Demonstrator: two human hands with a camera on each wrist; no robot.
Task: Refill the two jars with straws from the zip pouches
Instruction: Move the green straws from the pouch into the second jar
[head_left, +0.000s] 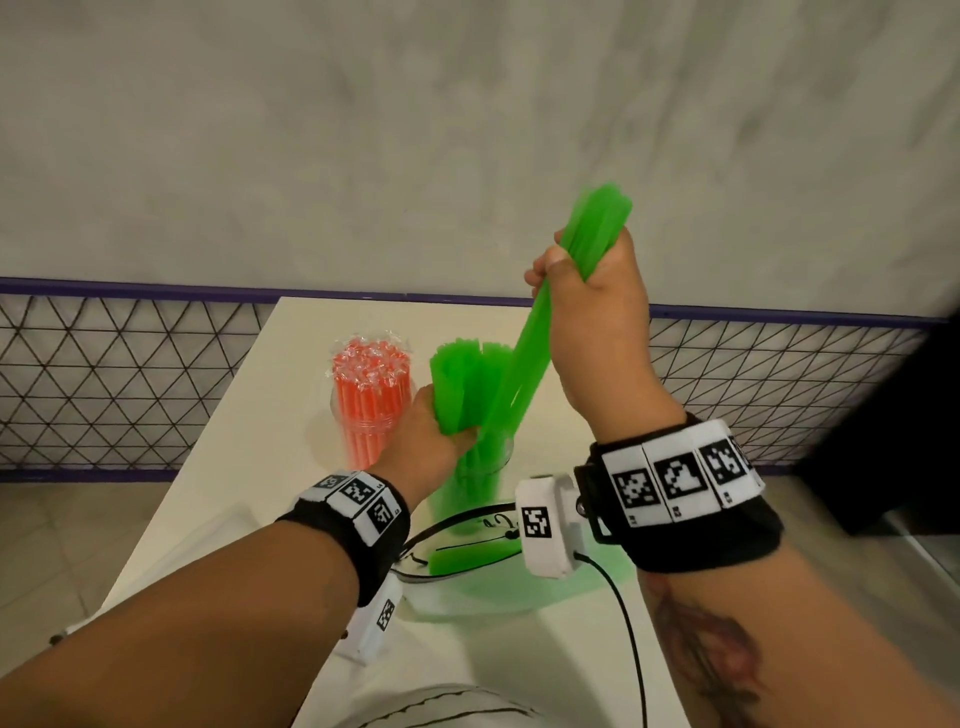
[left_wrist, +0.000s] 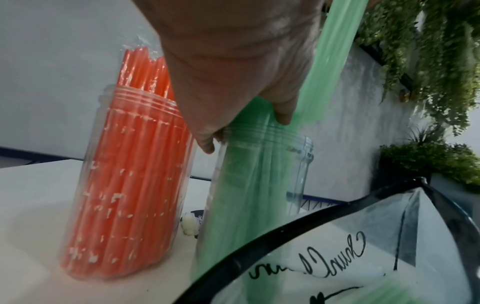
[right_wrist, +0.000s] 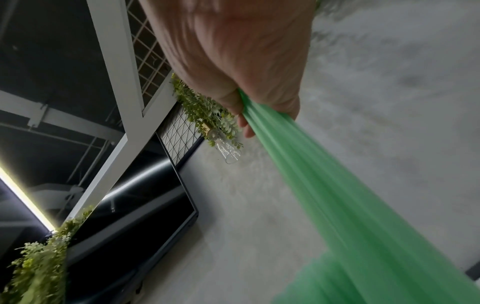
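A white table (head_left: 218, 467) is seen from above, with two clear plastic jars standing side by side. The left jar (left_wrist: 124, 185) is packed with upright orange straws (head_left: 371, 395). The right jar (left_wrist: 298, 164) is partly filled with green straws (head_left: 462, 384). These are held by the left hand (head_left: 431, 441), its grip curled around the bunch just above the jar mouth, seemingly to gather them to one side and make room. A second bundle of green straws (head_left: 571, 270) is clutched in the raised right hand (head_left: 597, 312), its grip closed tightly around the bundle's upper part; the lower ends slant down toward the right jar's opening, probably for insertion. A clear zip pouch with black trim (left_wrist: 337, 246) lies on the table in front of the jars, with some green straws seemingly left inside.
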